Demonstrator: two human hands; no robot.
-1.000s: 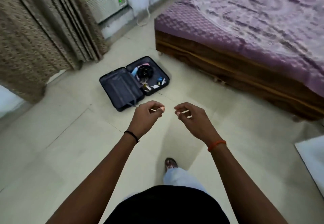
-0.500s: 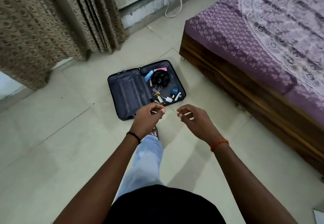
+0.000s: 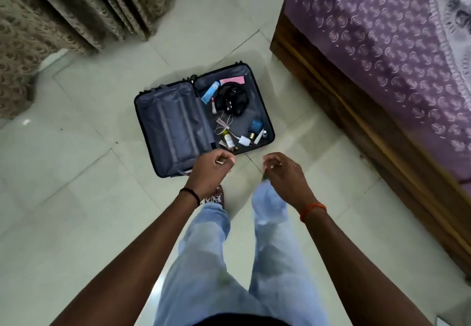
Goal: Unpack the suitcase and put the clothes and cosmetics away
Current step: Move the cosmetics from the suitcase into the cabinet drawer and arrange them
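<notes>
A dark suitcase [image 3: 163, 152] lies open flat on the tiled floor just ahead of my feet. Its left half shows grey lining with straps. Its right half holds a blue-and-white tube [image 3: 210, 92], a pink flat packet [image 3: 232, 80], a black tangled item [image 3: 233, 100], a blue jar [image 3: 256, 125], and several small bottles [image 3: 229, 141]. My left hand [image 3: 210, 170] hovers over the suitcase's near edge, fingers loosely curled, holding nothing. My right hand [image 3: 283, 172] hangs just right of it over the floor, fingers loosely curled and holding nothing.
A wooden bed [image 3: 356, 111] with a purple patterned cover [image 3: 397, 45] runs along the right. Brown curtains [image 3: 71, 12] hang at the upper left. Pale floor tiles [image 3: 76, 211] surround the suitcase.
I have walked closer, so the suitcase now lies right below my hands. Both hands keep the same loosely curled pose.
</notes>
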